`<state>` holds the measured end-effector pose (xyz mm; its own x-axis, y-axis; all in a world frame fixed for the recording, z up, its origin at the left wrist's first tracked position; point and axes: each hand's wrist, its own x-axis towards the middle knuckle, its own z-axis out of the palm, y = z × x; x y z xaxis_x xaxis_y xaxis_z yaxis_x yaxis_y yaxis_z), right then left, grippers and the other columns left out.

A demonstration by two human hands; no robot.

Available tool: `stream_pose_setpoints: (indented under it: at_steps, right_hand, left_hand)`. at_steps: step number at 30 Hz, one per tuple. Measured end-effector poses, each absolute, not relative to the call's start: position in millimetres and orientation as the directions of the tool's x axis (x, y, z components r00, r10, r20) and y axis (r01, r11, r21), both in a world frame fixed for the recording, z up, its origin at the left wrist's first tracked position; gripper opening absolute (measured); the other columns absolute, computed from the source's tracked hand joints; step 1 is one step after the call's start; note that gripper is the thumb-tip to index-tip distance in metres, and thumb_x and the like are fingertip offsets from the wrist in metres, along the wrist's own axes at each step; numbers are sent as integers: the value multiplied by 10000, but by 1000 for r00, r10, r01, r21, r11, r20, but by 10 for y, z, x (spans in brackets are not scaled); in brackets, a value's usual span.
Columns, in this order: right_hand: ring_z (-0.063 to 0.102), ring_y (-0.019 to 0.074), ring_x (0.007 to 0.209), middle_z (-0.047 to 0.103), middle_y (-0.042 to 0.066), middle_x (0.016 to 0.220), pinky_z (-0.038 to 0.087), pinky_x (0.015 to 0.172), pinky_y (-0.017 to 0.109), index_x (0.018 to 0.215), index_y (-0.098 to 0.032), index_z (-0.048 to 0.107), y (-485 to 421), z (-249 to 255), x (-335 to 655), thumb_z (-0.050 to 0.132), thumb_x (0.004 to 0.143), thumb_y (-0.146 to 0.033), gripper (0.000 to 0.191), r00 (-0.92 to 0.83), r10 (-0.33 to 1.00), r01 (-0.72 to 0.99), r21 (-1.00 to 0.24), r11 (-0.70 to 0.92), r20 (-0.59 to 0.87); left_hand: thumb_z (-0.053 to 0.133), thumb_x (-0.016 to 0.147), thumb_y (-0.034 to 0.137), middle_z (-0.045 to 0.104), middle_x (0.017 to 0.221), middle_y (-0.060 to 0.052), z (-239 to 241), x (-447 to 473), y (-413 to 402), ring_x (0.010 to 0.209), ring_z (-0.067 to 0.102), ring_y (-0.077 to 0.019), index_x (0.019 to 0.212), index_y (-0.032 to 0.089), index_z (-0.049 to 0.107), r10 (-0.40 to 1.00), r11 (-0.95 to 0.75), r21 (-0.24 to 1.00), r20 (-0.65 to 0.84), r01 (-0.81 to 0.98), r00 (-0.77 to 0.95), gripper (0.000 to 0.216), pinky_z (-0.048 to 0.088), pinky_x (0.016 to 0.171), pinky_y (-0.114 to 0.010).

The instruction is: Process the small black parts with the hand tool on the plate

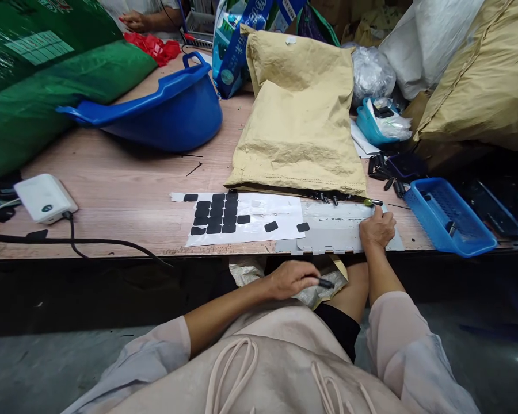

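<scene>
My left hand [292,279] is above my lap, its fingers closed on a small black cylindrical piece [326,283]. At the table's front right, my right hand [377,228] rests by a grey sheet [336,233] and pinches a small dark piece with a yellow-green end [368,202]. A white backing sheet [259,236] with black rounded stickers [214,211] lies to its left, one sticker [303,227] sitting at the sheet's right edge. Small black parts [323,198] show along the lower edge of a tan paper sack [302,132]. Below the table, an open bag [328,287] with a silvery inside sits on my lap.
A blue basin [155,109] stands tilted at the back left, near a green sack [47,86]. A white box [46,198] with a black cable lies left. At right are a blue basket [451,215] and loose black parts [380,167]. Another person's hand [134,22] shows behind.
</scene>
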<state>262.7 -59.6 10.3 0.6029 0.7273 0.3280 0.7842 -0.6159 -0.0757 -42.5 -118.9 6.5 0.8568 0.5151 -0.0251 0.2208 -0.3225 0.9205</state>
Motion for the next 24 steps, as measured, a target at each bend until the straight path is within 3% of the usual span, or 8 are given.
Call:
stream_pose_setpoints:
  at_steps: [5,9,13,16,18,20,22,24]
  right_hand:
    - [532,304,993,562,183,1119,461,763,407,1355,-159,645,-584,27,2686,454,931,-191,465,577,727,800,-77,-595,372]
    - [530,299,975,567,182,1114,439,743,394,1344,-160,649,-579,-15,2726,444,934,-196,460,561,731,809,-71,-583,388]
    - [537,299,981,571,186,1117,441,748,394,1343,-156,648,-580,-28,2735,451,942,-204,449,564,726,807,-75,-586,392]
    - [544,302,988,580,186,1115,444,748,396,1343,-153,650,-583,-29,2734,443,947,-202,450,566,727,805,-70,-589,389]
    - [543,302,985,584,186,1113,441,742,396,1339,-152,652,-584,-30,2735,440,947,-200,449,559,728,809,-67,-584,397]
    - [543,296,976,584,185,1110,435,737,391,1333,-151,654,-584,-32,2737,447,943,-201,444,549,730,814,-63,-577,407]
    - [544,293,968,586,183,1106,427,732,386,1330,-149,657,-582,-34,2737,453,938,-199,445,549,730,813,-60,-579,407]
    - [546,295,962,589,183,1103,418,725,384,1326,-151,662,-578,-37,2737,454,933,-195,447,557,727,808,-57,-587,401]
  left_hand:
    - [496,1003,401,780,1096,-56,-513,-487,-1379,1042,716,-236,1153,222,732,581,-87,710,-534,699,614,332,516,868,-314]
    - [438,1028,413,703,1369,-132,-728,-477,-1293,1265,663,-282,1360,191,657,545,-83,485,-710,871,447,455,509,1009,-360]
    - [599,937,376,714,1358,-124,-471,-528,-1311,1284,654,-304,1385,230,656,488,-203,522,-679,828,548,475,496,1044,-377]
    - [637,917,435,787,1172,-85,-8,-541,-1208,1114,720,-293,1240,261,743,379,-352,681,-524,642,763,382,524,933,-356]
    - [583,963,471,803,1084,-51,314,-507,-985,978,743,-235,1157,256,765,363,-319,797,-397,513,843,342,525,834,-298]
    - [491,1018,457,803,1066,-50,553,-448,-648,939,740,-216,1162,238,751,515,-296,799,-329,524,792,369,521,792,-284]
    - [493,1020,389,782,1170,-79,681,-390,-264,1025,723,-252,1204,228,734,775,-290,659,-264,694,574,344,525,837,-318]
    - [489,1005,286,763,1214,-122,726,-359,93,1105,704,-302,1267,219,706,896,-224,492,-235,841,376,346,531,890,-373]
